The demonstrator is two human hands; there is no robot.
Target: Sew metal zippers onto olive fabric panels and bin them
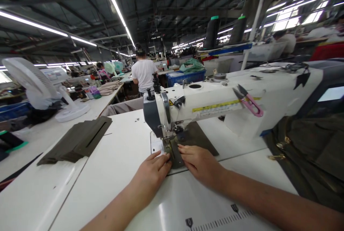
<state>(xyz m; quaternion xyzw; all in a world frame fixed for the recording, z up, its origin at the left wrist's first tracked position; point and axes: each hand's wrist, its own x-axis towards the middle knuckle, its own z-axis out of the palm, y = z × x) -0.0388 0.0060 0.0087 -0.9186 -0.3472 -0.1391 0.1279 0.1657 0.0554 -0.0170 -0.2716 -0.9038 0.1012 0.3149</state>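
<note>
A dark olive fabric piece lies on the white table, its near part under the presser foot of a white sewing machine. My left hand rests at the left edge of the fabric, fingers stretched forward and touching it. On the other side, my right hand lies with extended fingertips on the cloth, just in front of the needle area. Neither hand is closed round anything. Thread snips with pink handles sit against the machine's arm.
A stack of dark olive fabric pieces lies at left, near a white fan. At right hangs dark cloth with metal zipper pulls. Beyond the machine are a blue crate and a person in a white shirt. A printed ruler marks the near table edge.
</note>
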